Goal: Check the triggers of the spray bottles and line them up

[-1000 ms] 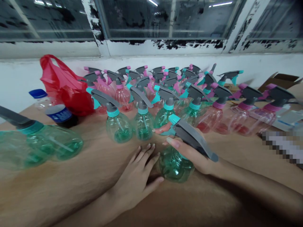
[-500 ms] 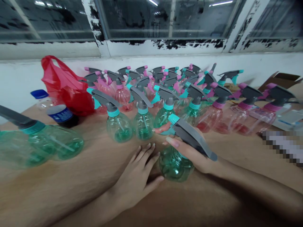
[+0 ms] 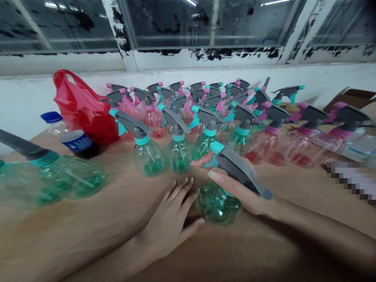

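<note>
In the head view, my right hand (image 3: 245, 194) grips a green clear spray bottle (image 3: 220, 207) by its neck, just under the grey and turquoise spray head. The bottle is upright at the front of the group, and my fingers partly hide its collar. My left hand (image 3: 173, 219) lies flat on the wooden table (image 3: 123, 219), fingers spread and holding nothing, with its fingertips close to the bottle's left side. Just beyond stand more green spray bottles (image 3: 149, 158) with turquoise collars.
Many pink and green spray bottles (image 3: 272, 145) fill the back of the table. At left are lying green bottles (image 3: 85, 176), a dark drink bottle with a blue label (image 3: 76, 141) and a red plastic bag (image 3: 88, 113). A cardboard box (image 3: 349, 100) is at the right rear.
The whole view has shifted very slightly to the right. Both hands keep the same pose, and the right hand still holds the spray bottle.
</note>
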Demonstrator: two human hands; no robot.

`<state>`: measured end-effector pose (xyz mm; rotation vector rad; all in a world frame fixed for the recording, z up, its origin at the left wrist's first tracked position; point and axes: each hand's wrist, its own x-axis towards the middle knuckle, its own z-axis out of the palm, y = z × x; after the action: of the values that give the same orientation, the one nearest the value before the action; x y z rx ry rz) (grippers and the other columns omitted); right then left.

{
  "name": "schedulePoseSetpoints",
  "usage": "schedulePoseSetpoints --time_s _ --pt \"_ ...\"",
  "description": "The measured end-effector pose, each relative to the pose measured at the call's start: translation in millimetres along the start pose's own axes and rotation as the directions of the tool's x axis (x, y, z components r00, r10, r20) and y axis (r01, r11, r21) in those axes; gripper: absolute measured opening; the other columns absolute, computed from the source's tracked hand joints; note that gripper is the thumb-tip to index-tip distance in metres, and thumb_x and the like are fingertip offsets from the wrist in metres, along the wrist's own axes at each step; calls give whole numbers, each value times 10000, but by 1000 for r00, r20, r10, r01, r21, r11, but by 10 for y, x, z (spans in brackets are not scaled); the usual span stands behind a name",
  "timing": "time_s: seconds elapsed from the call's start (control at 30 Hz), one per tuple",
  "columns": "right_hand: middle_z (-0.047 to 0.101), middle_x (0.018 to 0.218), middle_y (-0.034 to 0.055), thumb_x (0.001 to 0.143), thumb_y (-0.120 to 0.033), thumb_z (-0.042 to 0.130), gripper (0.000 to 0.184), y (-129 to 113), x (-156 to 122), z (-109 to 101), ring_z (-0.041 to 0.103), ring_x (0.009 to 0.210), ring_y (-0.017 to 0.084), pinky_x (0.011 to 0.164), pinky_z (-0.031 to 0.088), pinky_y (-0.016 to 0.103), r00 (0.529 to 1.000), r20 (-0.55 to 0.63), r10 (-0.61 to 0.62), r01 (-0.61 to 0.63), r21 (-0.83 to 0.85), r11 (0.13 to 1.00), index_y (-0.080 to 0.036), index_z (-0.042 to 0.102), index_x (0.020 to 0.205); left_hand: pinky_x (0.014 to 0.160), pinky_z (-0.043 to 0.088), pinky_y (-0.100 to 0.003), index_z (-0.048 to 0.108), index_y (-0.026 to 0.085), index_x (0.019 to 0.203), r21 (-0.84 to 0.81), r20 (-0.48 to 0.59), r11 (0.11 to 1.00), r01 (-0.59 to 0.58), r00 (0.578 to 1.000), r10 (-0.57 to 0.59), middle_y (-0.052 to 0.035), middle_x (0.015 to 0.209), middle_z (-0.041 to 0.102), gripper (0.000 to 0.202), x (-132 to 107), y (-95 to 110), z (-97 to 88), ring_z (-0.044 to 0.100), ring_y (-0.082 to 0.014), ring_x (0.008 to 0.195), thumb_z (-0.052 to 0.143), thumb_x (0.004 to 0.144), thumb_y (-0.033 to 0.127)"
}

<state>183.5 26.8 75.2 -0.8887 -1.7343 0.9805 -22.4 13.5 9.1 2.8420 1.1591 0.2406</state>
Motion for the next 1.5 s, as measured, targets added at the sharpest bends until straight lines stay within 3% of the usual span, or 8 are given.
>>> schedulePoseSetpoints --time_s 0.2,0.43,0.73,1.5 --pt "595 654 -10 864 -448 553 260 -12 -13 -18 546 595 127 554 432 269 996 -72 -61 52 -120 991 -212 601 767 1098 255 -515 440 114 1359 -5 -34 1000 -20 999 20 -166 1466 373 583 -10 -12 9 323 -306 1355 482 935 511" --pt "497 529 -40 851 -423 588 239 101 0 29 584 638 177 602 502 314 1000 -15 -1 2 56 998 -251 625 1013 1081 287 -518 452 117 1348 19 -16 1000 -7 1000 7 -170 1464 374 571 -19 -10 31 327 -307 1351 487 934 508" --pt "538 581 -25 851 -404 591 226 139 4 38 617 741 197 629 521 327 1000 -15 -4 5 86 996 -262 623 1024 1088 275 -516 438 116 1357 -1 -29 1000 -17 999 17 -162 1465 377 571 -8 -22 35 320 -304 1355 475 941 505" --pt "563 603 -12 861 -420 576 235 140 4 43 630 766 214 620 530 338 1000 -11 -4 5 78 997 -269 621 1035 1096 266 -507 427 129 1366 -6 -32 1000 -16 999 16 -156 1473 366 571 -14 -17 43 304 -298 1365 479 938 503"
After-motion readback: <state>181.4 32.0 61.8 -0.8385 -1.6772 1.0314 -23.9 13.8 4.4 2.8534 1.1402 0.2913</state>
